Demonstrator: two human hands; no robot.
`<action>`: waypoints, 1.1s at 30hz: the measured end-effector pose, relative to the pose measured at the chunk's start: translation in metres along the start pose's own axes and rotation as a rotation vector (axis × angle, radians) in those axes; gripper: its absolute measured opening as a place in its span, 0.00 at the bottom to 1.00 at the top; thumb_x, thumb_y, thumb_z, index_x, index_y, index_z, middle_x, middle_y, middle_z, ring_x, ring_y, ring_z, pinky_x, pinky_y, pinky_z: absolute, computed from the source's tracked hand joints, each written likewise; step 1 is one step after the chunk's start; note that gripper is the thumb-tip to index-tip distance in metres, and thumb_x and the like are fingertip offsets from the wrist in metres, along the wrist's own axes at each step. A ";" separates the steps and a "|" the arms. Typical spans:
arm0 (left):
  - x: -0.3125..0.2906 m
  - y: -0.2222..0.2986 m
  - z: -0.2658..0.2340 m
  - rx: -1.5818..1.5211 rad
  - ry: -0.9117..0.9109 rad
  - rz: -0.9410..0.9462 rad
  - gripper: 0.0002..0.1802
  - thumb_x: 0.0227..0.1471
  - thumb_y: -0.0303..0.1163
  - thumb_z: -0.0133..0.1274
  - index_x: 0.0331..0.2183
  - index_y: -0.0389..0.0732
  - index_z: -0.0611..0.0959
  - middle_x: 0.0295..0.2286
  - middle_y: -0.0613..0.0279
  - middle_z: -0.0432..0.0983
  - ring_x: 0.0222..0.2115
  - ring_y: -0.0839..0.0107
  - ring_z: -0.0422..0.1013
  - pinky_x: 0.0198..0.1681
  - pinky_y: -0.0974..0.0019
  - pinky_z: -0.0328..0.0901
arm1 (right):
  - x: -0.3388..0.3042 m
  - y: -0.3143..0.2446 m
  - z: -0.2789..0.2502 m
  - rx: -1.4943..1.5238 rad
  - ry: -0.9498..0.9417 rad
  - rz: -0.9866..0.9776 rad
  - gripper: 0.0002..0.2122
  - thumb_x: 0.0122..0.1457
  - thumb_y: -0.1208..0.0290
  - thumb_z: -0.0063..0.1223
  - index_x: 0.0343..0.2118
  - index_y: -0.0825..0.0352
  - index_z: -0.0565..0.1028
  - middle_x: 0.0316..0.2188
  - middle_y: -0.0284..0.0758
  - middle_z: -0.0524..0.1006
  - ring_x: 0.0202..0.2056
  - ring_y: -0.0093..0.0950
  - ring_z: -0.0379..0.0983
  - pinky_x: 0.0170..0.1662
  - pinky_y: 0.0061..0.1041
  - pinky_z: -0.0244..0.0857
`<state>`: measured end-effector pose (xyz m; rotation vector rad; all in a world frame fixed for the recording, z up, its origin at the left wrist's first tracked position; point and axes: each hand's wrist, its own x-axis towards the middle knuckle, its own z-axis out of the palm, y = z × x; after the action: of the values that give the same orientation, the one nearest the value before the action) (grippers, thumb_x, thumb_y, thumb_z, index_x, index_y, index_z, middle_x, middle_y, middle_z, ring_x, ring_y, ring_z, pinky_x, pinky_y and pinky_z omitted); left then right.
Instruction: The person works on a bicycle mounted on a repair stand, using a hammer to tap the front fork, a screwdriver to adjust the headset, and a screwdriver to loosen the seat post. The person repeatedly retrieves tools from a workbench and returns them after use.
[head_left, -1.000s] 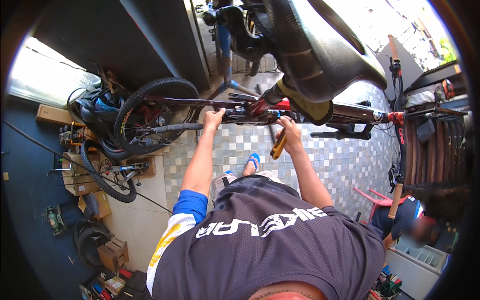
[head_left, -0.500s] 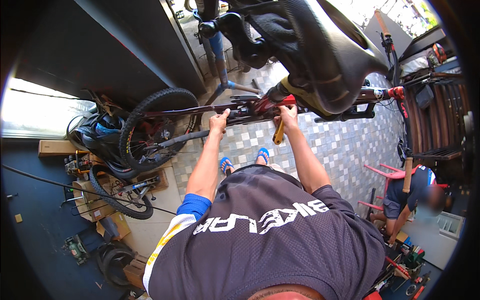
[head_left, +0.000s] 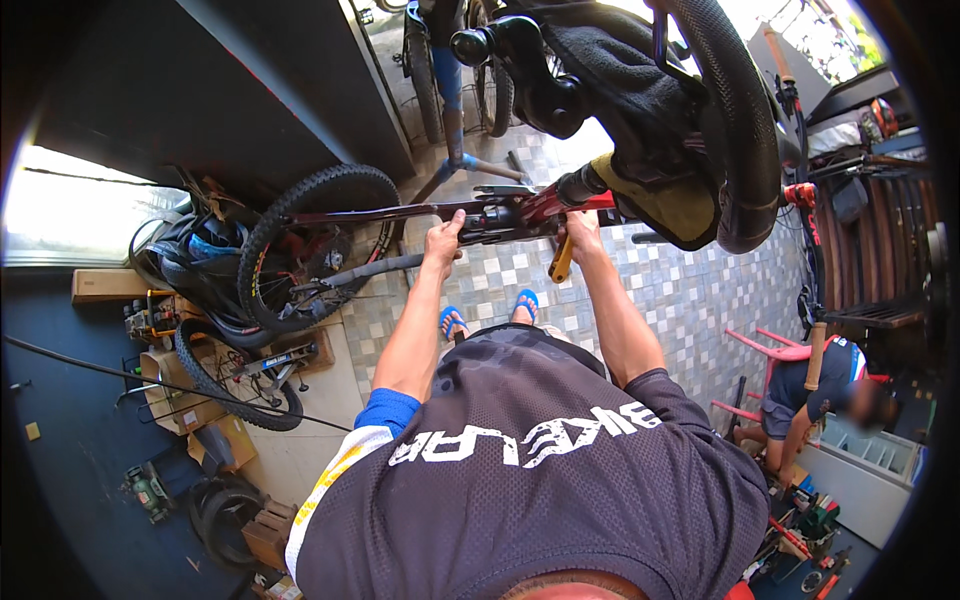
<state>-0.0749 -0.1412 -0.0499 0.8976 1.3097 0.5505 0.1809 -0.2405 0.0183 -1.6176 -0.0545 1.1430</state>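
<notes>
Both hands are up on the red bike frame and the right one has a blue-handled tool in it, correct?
Not quite: the tool's handle is yellow, not blue, as the head view shows. The rest holds: the left hand and the right hand are both up on the red bike frame, and the tool is at the right hand.

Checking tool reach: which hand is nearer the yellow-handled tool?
Right. The right hand grips the bike frame directly above the yellow-handled tool; the left hand holds the frame further left.
</notes>
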 end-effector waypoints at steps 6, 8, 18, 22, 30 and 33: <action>-0.017 0.001 -0.023 -0.241 0.004 0.055 0.28 0.59 0.59 0.57 0.29 0.41 0.83 0.23 0.70 0.72 0.22 0.79 0.66 0.19 0.72 0.62 | -0.004 0.004 0.008 0.002 0.003 -0.018 0.13 0.67 0.56 0.56 0.45 0.59 0.73 0.22 0.30 0.71 0.16 0.21 0.65 0.20 0.26 0.67; -0.031 0.010 -0.020 -0.393 -0.060 0.039 0.24 0.62 0.54 0.56 0.35 0.40 0.83 0.28 0.65 0.78 0.25 0.77 0.68 0.22 0.70 0.63 | -0.002 0.004 0.003 0.070 -0.011 0.037 0.12 0.67 0.58 0.56 0.46 0.59 0.72 0.23 0.30 0.71 0.17 0.22 0.66 0.20 0.28 0.67; -0.061 0.024 -0.016 -0.676 -0.256 0.120 0.17 0.66 0.41 0.50 0.49 0.44 0.82 0.35 0.65 0.80 0.27 0.77 0.68 0.27 0.69 0.63 | 0.003 0.012 -0.006 0.159 -0.099 0.094 0.09 0.62 0.60 0.57 0.34 0.56 0.69 0.24 0.28 0.69 0.20 0.23 0.64 0.25 0.32 0.67; -0.063 0.029 -0.017 -0.575 -0.301 0.169 0.17 0.66 0.40 0.48 0.51 0.44 0.83 0.33 0.68 0.78 0.27 0.79 0.68 0.27 0.70 0.63 | 0.002 0.015 -0.009 0.249 -0.148 0.010 0.08 0.61 0.63 0.58 0.36 0.55 0.69 0.25 0.28 0.70 0.20 0.22 0.64 0.27 0.29 0.66; -0.036 0.031 -0.042 -0.103 -0.265 0.196 0.14 0.65 0.38 0.51 0.43 0.41 0.87 0.19 0.71 0.71 0.18 0.82 0.63 0.21 0.75 0.60 | 0.000 0.023 -0.010 0.363 -0.244 -0.102 0.08 0.61 0.68 0.55 0.38 0.56 0.67 0.23 0.28 0.71 0.19 0.21 0.65 0.27 0.29 0.66; -0.031 0.067 -0.050 0.267 -0.318 0.207 0.12 0.61 0.36 0.58 0.41 0.40 0.89 0.19 0.71 0.73 0.18 0.83 0.65 0.22 0.75 0.62 | 0.010 0.028 -0.019 0.362 -0.230 -0.136 0.08 0.61 0.69 0.55 0.38 0.57 0.67 0.22 0.28 0.71 0.18 0.21 0.65 0.26 0.28 0.67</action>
<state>-0.1203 -0.1153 0.0222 1.2965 1.0196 0.3759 0.1854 -0.2601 -0.0114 -1.1428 -0.0996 1.1540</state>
